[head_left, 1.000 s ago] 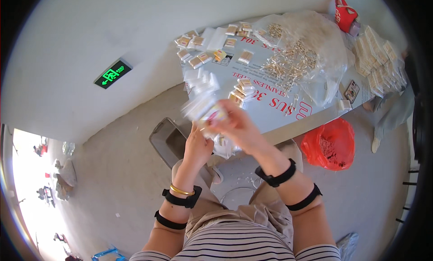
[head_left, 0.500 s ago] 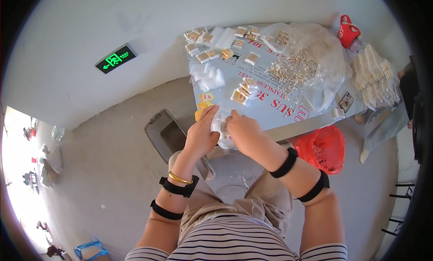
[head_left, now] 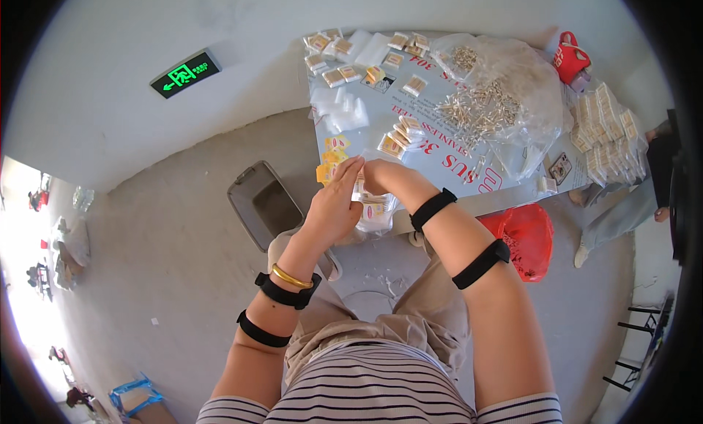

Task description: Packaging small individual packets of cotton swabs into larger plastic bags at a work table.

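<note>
At the table's near edge, a clear plastic bag of cotton swabs (head_left: 376, 210) with a small label lies between my hands. My left hand (head_left: 337, 206) holds the bag's left side, its fingers stretched forward together and the thumb toward the swabs. Bent over the bag's far end, my right hand (head_left: 384, 176) has its fingers closed against the plastic; the fingertips are hidden. Yellow printed cards (head_left: 334, 159) lie just beyond my left fingers. Farther on, a small stack of packed swabs (head_left: 403, 136) rests on the table (head_left: 439, 168).
Empty clear bags (head_left: 341, 110) lie at the table's left. Loose swabs (head_left: 483, 109) spill from a large plastic bag, with many packs (head_left: 606, 135) piled at right. A grey bin (head_left: 265, 204) and a red bag (head_left: 531, 241) stand below. Another person's leg (head_left: 619, 215) is at right.
My right hand has moved up and slightly left to the bag's far end, its forearm turning more upright. More of the swab bag now shows between my hands. The view has shifted slightly.
</note>
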The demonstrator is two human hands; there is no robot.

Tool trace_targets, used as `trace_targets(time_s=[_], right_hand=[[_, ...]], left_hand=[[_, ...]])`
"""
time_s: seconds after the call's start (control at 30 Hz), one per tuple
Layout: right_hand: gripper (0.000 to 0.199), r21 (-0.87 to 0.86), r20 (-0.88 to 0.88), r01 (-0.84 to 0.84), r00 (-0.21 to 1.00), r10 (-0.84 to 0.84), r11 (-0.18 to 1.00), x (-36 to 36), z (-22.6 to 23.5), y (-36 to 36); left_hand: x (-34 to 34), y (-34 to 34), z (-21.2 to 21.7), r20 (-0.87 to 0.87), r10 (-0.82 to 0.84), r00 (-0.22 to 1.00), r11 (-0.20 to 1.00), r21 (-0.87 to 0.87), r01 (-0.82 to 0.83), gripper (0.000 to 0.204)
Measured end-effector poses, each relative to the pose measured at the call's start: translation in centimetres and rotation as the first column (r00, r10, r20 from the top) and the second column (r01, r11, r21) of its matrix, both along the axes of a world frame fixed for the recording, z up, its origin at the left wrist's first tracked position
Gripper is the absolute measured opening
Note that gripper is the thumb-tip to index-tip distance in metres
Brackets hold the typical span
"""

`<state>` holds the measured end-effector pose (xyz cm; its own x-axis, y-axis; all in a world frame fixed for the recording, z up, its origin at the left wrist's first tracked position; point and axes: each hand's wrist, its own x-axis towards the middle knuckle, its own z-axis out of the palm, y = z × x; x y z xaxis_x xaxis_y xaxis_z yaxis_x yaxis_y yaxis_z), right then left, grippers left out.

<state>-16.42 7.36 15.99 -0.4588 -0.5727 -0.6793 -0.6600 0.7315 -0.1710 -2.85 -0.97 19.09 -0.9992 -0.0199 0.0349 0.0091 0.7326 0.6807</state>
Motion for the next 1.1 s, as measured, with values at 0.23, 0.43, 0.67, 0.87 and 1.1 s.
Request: trace_targets(time_s=[0.23,0.43,0.67,0.87,1.1], right_hand=[[0.022,-0.333,-0.147,-0.023,0.989,-0.028,0.943,2.1,-3.3,1.4],[0.021,-0.376,-0.327,-0.157,0.944,0.027,0.913,2.6,-3.7,2.2],[0.023,-0.147,-0.128,-0.166,0.981,0.148,0.975,2.9,0.2,1.4],[0.018,-0.411,-0.257,-0.209,0.96,0.107,0.887,3.2,-3.6,2.9],[0.021,-0.245,-0.319,-0.36,0.907,0.275,0.9,2.8,-4.8,2.3]], left_hand=[[-0.4,-0.4,-0.7,-0.107,-0.023,0.994,1.0,0.008,0.024,0.064],[-0.9,-0.6,-1.3,-0.033,0.017,0.999,0.989,0.145,-0.012,0.067],[-0.5,-0.8,-0.9,0.004,0.026,1.0,0.977,0.212,-0.026,0.068],[-1.3,0.0,-1.3,-0.036,0.015,0.999,0.978,0.208,-0.007,0.068],[-1.6,-0.6,-1.1,-0.001,0.046,0.999,0.981,0.189,-0.045,0.061]])
